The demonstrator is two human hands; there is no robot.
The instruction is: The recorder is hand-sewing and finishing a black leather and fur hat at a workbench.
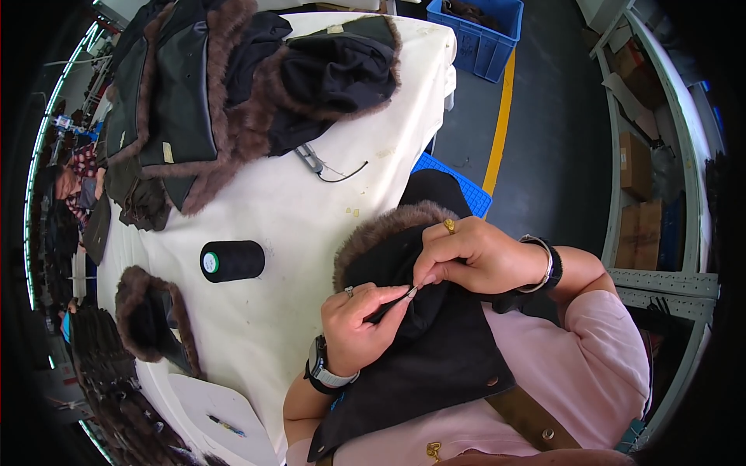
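In my lap, at the table's edge, lies a black cloth garment piece with brown fur trim (365, 239). My left hand (359, 326) is closed, pinching a fold of its black cloth between thumb and forefinger. My right hand (478, 256) meets it there, thumb and forefinger pressed together at the same fold. Whatever thin thing sits between the right fingertips is too small to make out. A black apron (435, 365) spreads beneath the work. Left of my hands, a cone of black thread (237, 260) lies on its side on the white-covered table (287, 241).
Farther up the table, thread snips (308, 158) lie beside a heap of fur-trimmed black pieces (186, 101). A small fur-trimmed piece (132, 314) and a pen (225, 425) are at the left. Blue crates (486, 46) stand on the floor beyond; shelves with boxes (636, 167) line the right.
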